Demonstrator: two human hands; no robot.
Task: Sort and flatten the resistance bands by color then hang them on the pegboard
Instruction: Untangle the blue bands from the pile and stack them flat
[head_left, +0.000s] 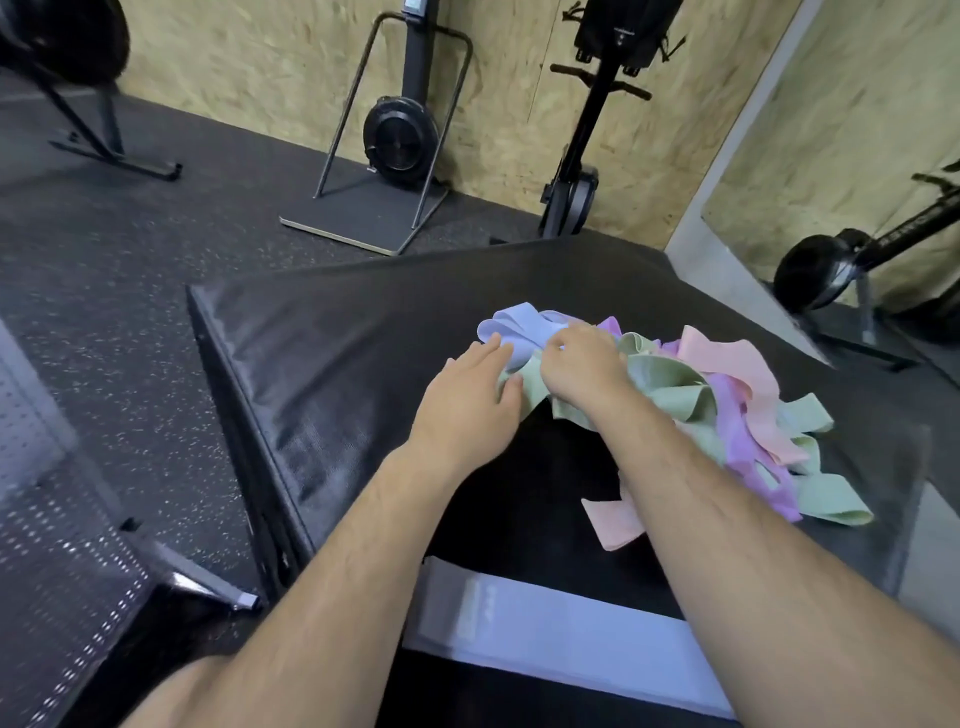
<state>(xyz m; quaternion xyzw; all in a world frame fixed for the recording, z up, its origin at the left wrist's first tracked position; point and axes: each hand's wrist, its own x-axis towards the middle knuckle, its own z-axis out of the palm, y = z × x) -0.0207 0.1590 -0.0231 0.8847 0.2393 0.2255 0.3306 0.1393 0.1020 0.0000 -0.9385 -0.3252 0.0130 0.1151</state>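
Note:
A tangled heap of fabric resistance bands lies on a black padded mat (337, 353): light blue (511, 325), green (670, 384), purple (737, 441) and peach (727, 358) ones. My right hand (582, 369) pinches the light blue band at the heap's left end. My left hand (467, 395) lies beside it with straight fingers touching the blue and green bands. A flattened light blue band (561, 634) lies close to me on the mat, partly under my forearms. A loose peach end (615, 519) sticks out below the heap.
A perforated black pegboard panel (57, 561) shows at the lower left. Speckled rubber floor (130, 312) surrounds the mat. Gym machines (400, 135) stand along the wooden wall behind, and another machine (852, 260) is at the right.

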